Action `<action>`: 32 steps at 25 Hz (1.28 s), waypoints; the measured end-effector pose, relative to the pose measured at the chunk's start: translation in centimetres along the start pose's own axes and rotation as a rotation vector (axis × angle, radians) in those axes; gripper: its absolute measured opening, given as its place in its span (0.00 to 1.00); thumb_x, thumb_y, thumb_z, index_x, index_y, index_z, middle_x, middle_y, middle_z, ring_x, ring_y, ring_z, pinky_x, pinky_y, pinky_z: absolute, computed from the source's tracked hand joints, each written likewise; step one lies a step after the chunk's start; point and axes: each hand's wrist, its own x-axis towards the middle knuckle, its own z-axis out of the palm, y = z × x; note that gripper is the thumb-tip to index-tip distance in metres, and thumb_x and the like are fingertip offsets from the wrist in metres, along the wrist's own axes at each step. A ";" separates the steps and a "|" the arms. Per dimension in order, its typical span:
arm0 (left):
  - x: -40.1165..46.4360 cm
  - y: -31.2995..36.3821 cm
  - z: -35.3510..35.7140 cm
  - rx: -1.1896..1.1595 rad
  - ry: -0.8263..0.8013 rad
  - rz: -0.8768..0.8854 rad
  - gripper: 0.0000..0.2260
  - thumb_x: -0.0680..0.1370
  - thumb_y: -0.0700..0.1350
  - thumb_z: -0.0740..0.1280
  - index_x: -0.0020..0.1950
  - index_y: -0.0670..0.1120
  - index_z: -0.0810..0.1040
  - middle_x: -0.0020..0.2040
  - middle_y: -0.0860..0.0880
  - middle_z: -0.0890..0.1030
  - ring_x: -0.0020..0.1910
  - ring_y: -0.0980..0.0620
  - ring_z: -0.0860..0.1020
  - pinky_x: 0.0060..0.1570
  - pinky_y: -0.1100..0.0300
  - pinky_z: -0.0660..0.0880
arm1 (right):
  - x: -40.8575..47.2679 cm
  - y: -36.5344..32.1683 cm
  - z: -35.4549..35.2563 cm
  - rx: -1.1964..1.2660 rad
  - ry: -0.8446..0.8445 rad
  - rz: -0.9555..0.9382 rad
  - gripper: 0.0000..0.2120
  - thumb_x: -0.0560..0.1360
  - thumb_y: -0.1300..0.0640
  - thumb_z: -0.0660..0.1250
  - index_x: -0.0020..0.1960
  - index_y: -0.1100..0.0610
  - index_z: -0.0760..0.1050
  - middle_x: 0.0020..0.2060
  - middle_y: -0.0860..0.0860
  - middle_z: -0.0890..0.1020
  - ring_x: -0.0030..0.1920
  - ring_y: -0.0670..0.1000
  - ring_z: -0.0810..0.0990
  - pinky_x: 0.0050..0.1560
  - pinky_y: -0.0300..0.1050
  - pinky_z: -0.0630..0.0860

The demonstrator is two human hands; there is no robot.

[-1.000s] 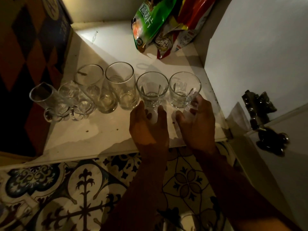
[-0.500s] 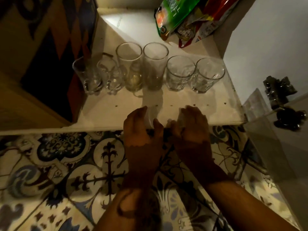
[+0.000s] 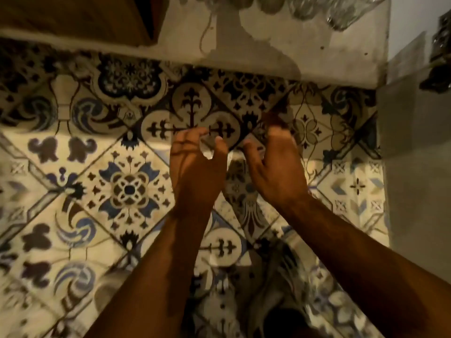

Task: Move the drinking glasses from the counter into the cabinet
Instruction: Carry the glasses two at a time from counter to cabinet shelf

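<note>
Only the bases of several drinking glasses (image 3: 341,11) show, at the frame's top edge, standing in a row on the white cabinet shelf (image 3: 292,52). My left hand (image 3: 195,172) and my right hand (image 3: 275,167) hover side by side over the patterned floor, below the shelf's front edge and apart from the glasses. Both hands are loosely curled with fingers apart. A pale glint sits between my left thumb and fingers; no object is clearly held.
A white cabinet door (image 3: 415,142) stands open at the right, with a dark ornate handle (image 3: 439,57). A wooden panel (image 3: 73,15) closes the upper left. Patterned tiles (image 3: 122,191) cover the floor, and a blurred dark shape (image 3: 280,308) lies between my forearms.
Both hands let go of the two rightmost glasses and drew back off the shelf toward me. The view tilted down, so the glasses slid to the top edge.
</note>
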 end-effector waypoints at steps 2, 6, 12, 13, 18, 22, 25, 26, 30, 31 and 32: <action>-2.5 0.5 -2.1 0.023 -0.017 0.053 0.12 0.76 0.45 0.72 0.56 0.39 0.83 0.54 0.41 0.84 0.55 0.42 0.82 0.58 0.62 0.71 | -2.9 -0.6 -0.9 -0.011 -0.049 -0.006 0.25 0.83 0.44 0.58 0.74 0.58 0.67 0.71 0.57 0.71 0.71 0.55 0.69 0.73 0.53 0.68; -5.7 4.0 -8.1 0.083 -0.139 -0.114 0.16 0.78 0.51 0.71 0.62 0.44 0.82 0.61 0.45 0.82 0.59 0.46 0.81 0.60 0.57 0.75 | -7.2 -3.5 -5.8 -0.047 -0.098 0.005 0.27 0.83 0.43 0.56 0.77 0.56 0.64 0.78 0.54 0.62 0.78 0.54 0.60 0.76 0.54 0.63; -8.1 8.3 -15.5 0.171 -0.315 -0.120 0.30 0.75 0.64 0.59 0.69 0.47 0.77 0.65 0.44 0.80 0.62 0.45 0.79 0.58 0.58 0.72 | -12.4 -8.2 -11.7 -0.024 -0.237 0.091 0.31 0.83 0.40 0.54 0.80 0.55 0.59 0.79 0.56 0.60 0.79 0.57 0.58 0.78 0.53 0.59; -8.7 9.2 -17.1 0.184 -0.331 -0.112 0.30 0.75 0.65 0.59 0.70 0.47 0.77 0.65 0.44 0.80 0.62 0.45 0.79 0.56 0.58 0.71 | -13.4 -9.2 -13.2 -0.014 -0.253 0.098 0.31 0.83 0.40 0.54 0.80 0.55 0.58 0.80 0.56 0.59 0.79 0.57 0.57 0.78 0.52 0.57; -10.7 15.2 -25.0 0.172 -0.421 -0.103 0.29 0.77 0.64 0.63 0.70 0.46 0.76 0.66 0.44 0.80 0.64 0.45 0.78 0.60 0.57 0.72 | -17.7 -15.0 -20.6 -0.018 -0.340 0.127 0.31 0.83 0.40 0.55 0.80 0.55 0.59 0.80 0.55 0.60 0.79 0.56 0.56 0.79 0.51 0.57; -10.6 20.8 -30.9 0.211 -0.438 -0.068 0.24 0.80 0.58 0.65 0.68 0.43 0.77 0.62 0.42 0.81 0.62 0.43 0.78 0.56 0.59 0.68 | -19.7 -19.9 -25.8 -0.016 -0.366 0.089 0.31 0.83 0.41 0.55 0.79 0.58 0.61 0.78 0.59 0.62 0.78 0.59 0.59 0.78 0.51 0.58; -11.0 25.0 -35.9 0.253 -0.430 -0.116 0.24 0.80 0.58 0.65 0.68 0.44 0.77 0.63 0.42 0.81 0.63 0.43 0.78 0.58 0.57 0.71 | -20.9 -23.7 -29.9 0.017 -0.335 0.103 0.29 0.83 0.43 0.57 0.78 0.60 0.63 0.77 0.60 0.64 0.77 0.59 0.62 0.77 0.50 0.60; -11.2 26.3 -37.5 0.254 -0.422 -0.097 0.23 0.80 0.58 0.65 0.68 0.44 0.77 0.63 0.43 0.81 0.63 0.44 0.78 0.58 0.56 0.72 | -21.2 -25.0 -31.4 0.044 -0.307 0.126 0.29 0.83 0.44 0.58 0.77 0.60 0.64 0.76 0.59 0.65 0.77 0.59 0.62 0.77 0.49 0.60; -11.7 30.8 -42.6 0.277 -0.423 -0.102 0.25 0.79 0.57 0.65 0.70 0.44 0.76 0.67 0.43 0.79 0.66 0.44 0.77 0.62 0.55 0.72 | -23.4 -29.0 -36.1 0.079 -0.267 0.135 0.28 0.82 0.47 0.60 0.77 0.61 0.64 0.75 0.61 0.66 0.76 0.60 0.64 0.76 0.51 0.62; -11.9 32.0 -43.9 0.290 -0.426 -0.098 0.25 0.79 0.57 0.64 0.70 0.43 0.76 0.67 0.43 0.79 0.66 0.44 0.77 0.62 0.55 0.72 | -24.0 -29.7 -37.4 0.090 -0.265 0.139 0.28 0.83 0.47 0.60 0.77 0.62 0.64 0.75 0.61 0.66 0.75 0.60 0.64 0.76 0.52 0.62; -12.2 33.3 -45.2 0.294 -0.436 -0.077 0.25 0.79 0.57 0.64 0.70 0.43 0.76 0.66 0.42 0.79 0.65 0.44 0.77 0.62 0.55 0.72 | -24.6 -30.5 -38.7 0.099 -0.267 0.146 0.28 0.83 0.47 0.60 0.77 0.62 0.64 0.75 0.61 0.66 0.75 0.60 0.64 0.76 0.52 0.62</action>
